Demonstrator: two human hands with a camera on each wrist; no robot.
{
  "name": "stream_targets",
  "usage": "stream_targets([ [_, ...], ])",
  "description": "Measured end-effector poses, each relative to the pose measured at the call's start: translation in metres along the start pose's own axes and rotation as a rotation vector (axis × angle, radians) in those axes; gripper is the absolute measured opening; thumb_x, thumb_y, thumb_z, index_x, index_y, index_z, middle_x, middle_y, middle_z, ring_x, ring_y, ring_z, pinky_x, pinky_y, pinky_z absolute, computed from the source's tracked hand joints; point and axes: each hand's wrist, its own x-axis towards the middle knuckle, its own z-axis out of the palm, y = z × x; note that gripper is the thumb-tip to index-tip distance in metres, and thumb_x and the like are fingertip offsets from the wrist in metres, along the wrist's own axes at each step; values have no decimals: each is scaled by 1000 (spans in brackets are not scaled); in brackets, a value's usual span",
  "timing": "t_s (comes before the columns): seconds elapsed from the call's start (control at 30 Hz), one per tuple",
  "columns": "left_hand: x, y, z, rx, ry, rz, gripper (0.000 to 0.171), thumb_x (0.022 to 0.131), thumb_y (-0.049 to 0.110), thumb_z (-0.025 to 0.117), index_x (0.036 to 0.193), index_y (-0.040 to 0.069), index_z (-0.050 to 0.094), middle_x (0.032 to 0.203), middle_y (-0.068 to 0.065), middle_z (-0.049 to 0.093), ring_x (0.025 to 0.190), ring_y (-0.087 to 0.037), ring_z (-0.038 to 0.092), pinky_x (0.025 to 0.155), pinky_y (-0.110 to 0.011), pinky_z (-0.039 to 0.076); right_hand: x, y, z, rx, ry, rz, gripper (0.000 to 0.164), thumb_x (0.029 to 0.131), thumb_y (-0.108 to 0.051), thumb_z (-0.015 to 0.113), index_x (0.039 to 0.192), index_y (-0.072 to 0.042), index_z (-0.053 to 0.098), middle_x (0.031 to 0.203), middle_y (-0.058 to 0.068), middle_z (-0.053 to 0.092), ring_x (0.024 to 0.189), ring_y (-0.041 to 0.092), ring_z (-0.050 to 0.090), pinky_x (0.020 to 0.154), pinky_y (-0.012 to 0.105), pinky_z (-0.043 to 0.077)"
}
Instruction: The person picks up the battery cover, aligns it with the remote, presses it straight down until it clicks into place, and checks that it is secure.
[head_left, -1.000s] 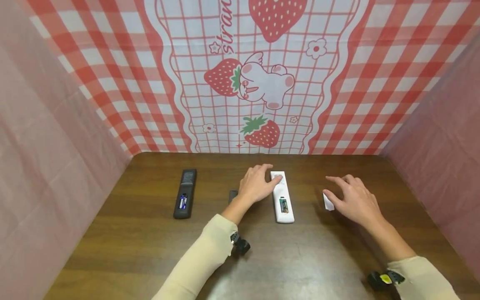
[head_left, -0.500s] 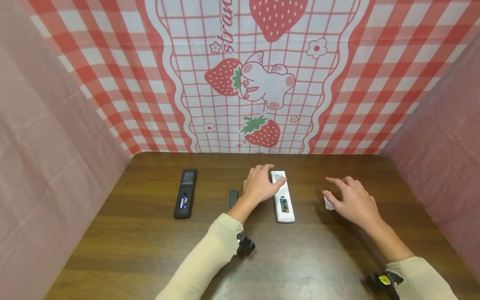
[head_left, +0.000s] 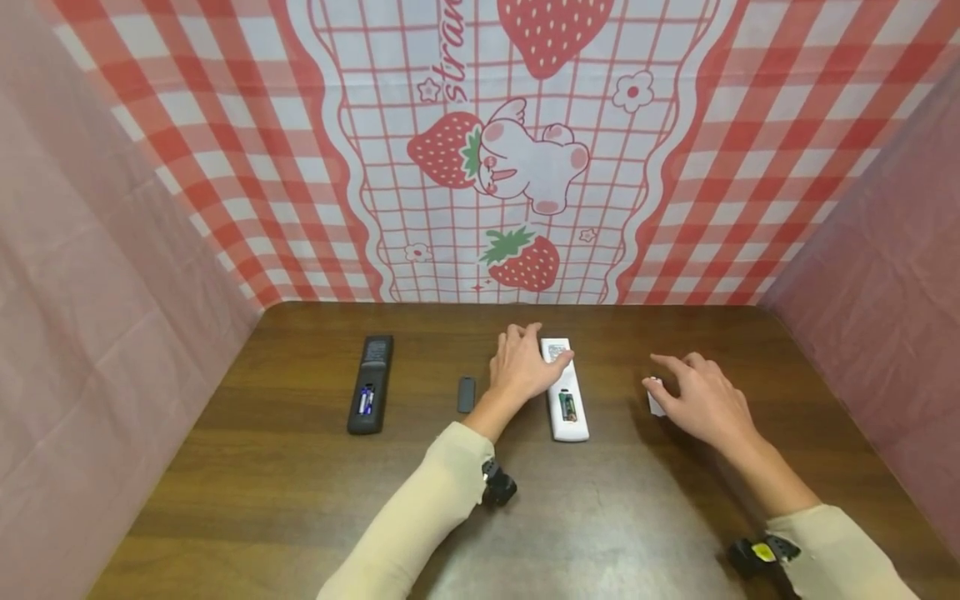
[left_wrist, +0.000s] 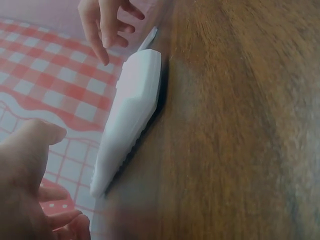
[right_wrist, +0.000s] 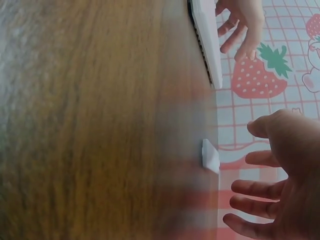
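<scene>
A white remote control [head_left: 566,392] lies back side up, its battery bay uncovered with a green battery [head_left: 568,406] visible inside. Beside its far end hovers my left hand [head_left: 521,364], fingers loosely spread and the thumb over the remote; in the left wrist view a gap separates them. To the right, my right hand [head_left: 705,396] hangs over a small white battery cover [head_left: 656,398], partly hidden by the thumb in the head view. The right wrist view has that cover [right_wrist: 210,156] on the table, apart from the relaxed fingers.
At the left lies a black remote control [head_left: 371,385], its bay also uncovered and holding blue-and-silver batteries [head_left: 366,400]. A dark grey battery cover [head_left: 467,394] sits between it and my left forearm. A checked strawberry cloth [head_left: 300,208] hangs behind the wooden table [head_left: 247,467].
My left hand has shifted slightly to the right, its thumb further across the white remote, uncovering the whole dark grey battery cover. My right hand has stayed nearly still.
</scene>
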Motion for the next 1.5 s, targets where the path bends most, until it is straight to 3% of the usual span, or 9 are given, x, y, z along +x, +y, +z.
stream_targets([
  [0.27,13,-6,15,42,4,-29,88,95,69,76,165,19,57,149,-14,60,129,-28,60,95,-49,65,3,3,1,-3,-20,20,59,110,-46,70,156,-9,64,137,35,66,118,58,64,64,69,60],
  [0.47,3,5,5,84,-38,-69,89,99,67,74,169,17,52,156,-15,57,137,-29,58,108,-50,64,2,4,5,8,-46,23,55,111,-43,69,154,-9,65,136,34,67,118,57,65,64,67,59],
  [0.73,0,10,6,133,-38,-92,91,99,72,72,168,16,53,153,-14,60,135,-28,58,105,-47,65,1,5,9,5,-39,16,47,111,-37,67,150,-11,68,131,32,69,117,58,66,67,70,59],
  [1.07,-2,12,11,129,-50,-119,97,94,73,78,169,16,51,152,-12,65,139,-30,66,114,-51,62,0,5,11,-4,-69,22,47,110,-30,65,152,-9,67,132,32,68,116,54,66,65,63,58],
  [1.5,-2,12,13,180,-56,-102,100,91,72,83,167,15,54,142,-13,66,121,-29,74,103,-46,66,-1,5,12,-17,-69,22,40,110,-25,65,145,-6,71,130,32,67,108,51,66,61,57,55],
])
